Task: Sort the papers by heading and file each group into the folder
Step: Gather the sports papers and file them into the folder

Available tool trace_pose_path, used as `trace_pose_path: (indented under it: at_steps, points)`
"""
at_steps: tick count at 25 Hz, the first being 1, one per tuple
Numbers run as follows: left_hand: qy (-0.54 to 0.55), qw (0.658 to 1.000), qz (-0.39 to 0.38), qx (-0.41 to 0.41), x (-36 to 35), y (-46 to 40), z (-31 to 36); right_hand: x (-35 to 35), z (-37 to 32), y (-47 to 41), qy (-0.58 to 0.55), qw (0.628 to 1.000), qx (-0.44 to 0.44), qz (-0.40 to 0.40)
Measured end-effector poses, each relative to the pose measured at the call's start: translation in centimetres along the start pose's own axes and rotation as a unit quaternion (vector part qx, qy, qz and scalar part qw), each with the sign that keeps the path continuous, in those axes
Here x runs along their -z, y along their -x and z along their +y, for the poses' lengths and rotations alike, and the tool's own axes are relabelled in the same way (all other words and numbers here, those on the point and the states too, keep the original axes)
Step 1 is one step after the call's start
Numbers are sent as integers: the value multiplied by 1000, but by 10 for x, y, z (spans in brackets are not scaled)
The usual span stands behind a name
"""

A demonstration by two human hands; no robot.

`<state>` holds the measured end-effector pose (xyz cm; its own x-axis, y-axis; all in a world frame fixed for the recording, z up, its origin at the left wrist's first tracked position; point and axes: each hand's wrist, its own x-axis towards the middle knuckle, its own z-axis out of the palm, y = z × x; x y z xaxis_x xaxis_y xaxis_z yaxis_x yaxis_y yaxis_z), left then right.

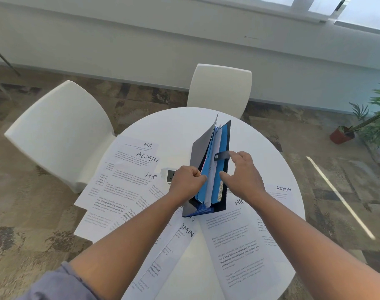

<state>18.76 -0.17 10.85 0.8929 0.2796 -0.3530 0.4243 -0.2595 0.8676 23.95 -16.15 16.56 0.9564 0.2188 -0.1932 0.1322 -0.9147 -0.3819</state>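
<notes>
Folder (208, 169), an expanding file with dark covers and blue dividers, stands on its lower edge near the middle of the round white table (174, 126), so that its pockets open upward to us. We think it is held upright for this reason: the labelled tabs can be read and a pocket chosen. Our left hand (188, 180) has its fingers curled and pinches the near edge of a blue divider (203, 185), pulling it aside from the grey front cover. Our right hand (242, 174) rests against the back cover with fingers spread and only lightly bent, gripping nothing; it seems to steady the file, close under the snap strap (222, 156) that hangs loose. A yellow tab (220, 194) has writing we cannot read surely. Around the folder the papers lie scattered and overlapping, headed HR (148, 145) or ADMIN (147, 157), so the sorting looks not yet finished. Two white chairs (61, 131) stand behind the table.
</notes>
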Motion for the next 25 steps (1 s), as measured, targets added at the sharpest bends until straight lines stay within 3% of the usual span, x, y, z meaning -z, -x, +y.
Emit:
trace_pose_path:
  at_steps: [6, 9, 11, 15, 25]
  points:
    - [-2, 1000, -11, 9, 2, 1, -4, -10, 1, -34, -5, 998, 5, -55]
    - [1, 1000, -15, 18, 4, -1, -7, -15, 7, -47, -57, 998, -9, -1]
    - [14, 999, -18, 23, 5, -2, -10, -19, 11, -46, -138, 989, -51, 17]
    - [59, 996, -57, 38, 1, -2, -15, -31, 16, -37, -344, 927, -148, -10]
    - [119, 991, -42, 54, 6, -1, -21, -41, 34, -39, -277, 944, -174, 42]
